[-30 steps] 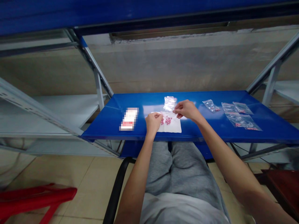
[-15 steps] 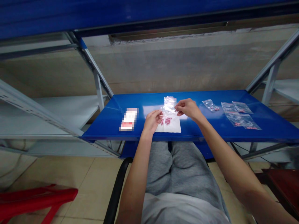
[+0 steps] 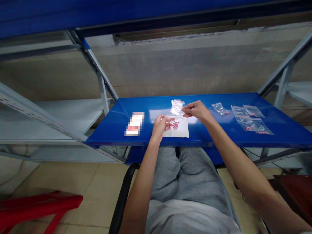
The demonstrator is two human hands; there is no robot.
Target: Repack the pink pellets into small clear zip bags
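Note:
My left hand [image 3: 160, 127] is low over the left part of a white sheet [image 3: 181, 131], its fingers bent around what looks like a clear plastic bag, whose outline is hard to see. Small pinkish-red beads [image 3: 175, 124] lie in a cluster on the sheet, partly covered by those fingers. Thumb and fingertips of my right hand [image 3: 195, 111] are pressed together just right of a stack of clear zip bags [image 3: 177, 106]. Whatever sits in that pinch is too small to make out. The stack lies behind the sheet.
On the right of the blue table [image 3: 204, 136] lie several zip bags [image 3: 253, 125] with red beads inside, and another such bag [image 3: 220, 109] nearer the middle. A blurred white and red item [image 3: 135, 124] rests at left. Metal posts [image 3: 103, 74] frame the table.
Earlier both hands held a clear bag stretched between them. Now my left fingers reach further right over the beads, and my right hand is pinched apart from them.

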